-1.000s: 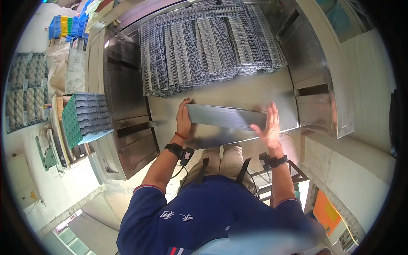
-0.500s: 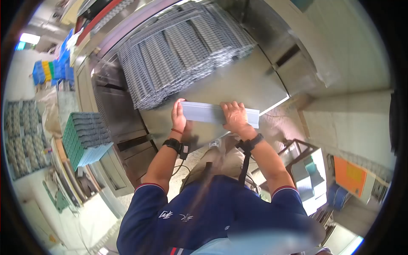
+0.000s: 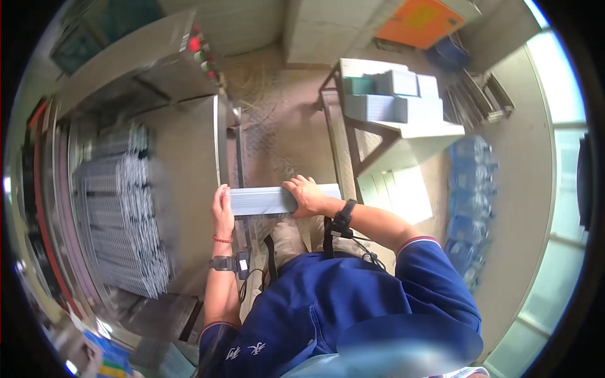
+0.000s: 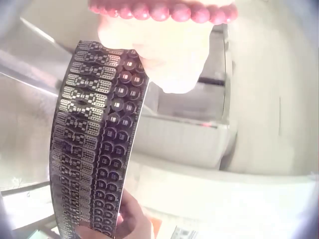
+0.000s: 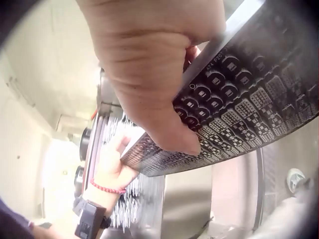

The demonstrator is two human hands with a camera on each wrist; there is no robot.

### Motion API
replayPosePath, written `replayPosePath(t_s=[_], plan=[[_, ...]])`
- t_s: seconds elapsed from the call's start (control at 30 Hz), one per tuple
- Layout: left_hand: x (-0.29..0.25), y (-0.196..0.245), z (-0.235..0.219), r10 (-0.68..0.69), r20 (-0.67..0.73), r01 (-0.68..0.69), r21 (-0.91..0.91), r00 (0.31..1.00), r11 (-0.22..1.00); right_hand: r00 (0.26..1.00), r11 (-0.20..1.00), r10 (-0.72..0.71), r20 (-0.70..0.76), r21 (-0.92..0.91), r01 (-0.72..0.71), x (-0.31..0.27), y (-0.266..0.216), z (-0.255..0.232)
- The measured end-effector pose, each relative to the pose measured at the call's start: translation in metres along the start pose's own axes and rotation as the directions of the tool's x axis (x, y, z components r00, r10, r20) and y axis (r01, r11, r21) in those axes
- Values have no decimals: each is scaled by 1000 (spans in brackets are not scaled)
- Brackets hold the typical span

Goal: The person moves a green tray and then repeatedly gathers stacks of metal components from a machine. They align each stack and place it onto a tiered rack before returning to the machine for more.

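Observation:
Both hands carry a long stack of circuit board strips in front of the body; its pale edges face up in the head view. A dark face with rows of round and square printed patterns shows on the circuit board strips in the left wrist view. My left hand, with a red bead bracelet, holds the left end. Over the top, right of the middle, my right hand grips the stack. In the right wrist view its thumb presses on the patterned face.
On the left, a thick pile of grey lattice-like strips lies on a metal worktop. Ahead to the right, a stand bears several pale stacks. Blue water bottles line the right side.
The person has turned right, so the metal worktop now lies to the left and the stand is ahead. The right hand moved from the stack's right end to over its top.

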State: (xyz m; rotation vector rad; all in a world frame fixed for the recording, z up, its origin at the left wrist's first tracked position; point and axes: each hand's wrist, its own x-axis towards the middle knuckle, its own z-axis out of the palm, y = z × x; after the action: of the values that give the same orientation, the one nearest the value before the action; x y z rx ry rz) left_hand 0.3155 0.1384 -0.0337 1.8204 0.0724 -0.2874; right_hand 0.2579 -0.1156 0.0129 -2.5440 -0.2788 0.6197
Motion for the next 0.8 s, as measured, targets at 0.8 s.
replayPosePath(t_s=[0.8], plan=[[-6, 11, 250, -356, 575, 155, 369, 736, 916, 332, -154, 940, 79, 966, 208, -351, 246, 152]])
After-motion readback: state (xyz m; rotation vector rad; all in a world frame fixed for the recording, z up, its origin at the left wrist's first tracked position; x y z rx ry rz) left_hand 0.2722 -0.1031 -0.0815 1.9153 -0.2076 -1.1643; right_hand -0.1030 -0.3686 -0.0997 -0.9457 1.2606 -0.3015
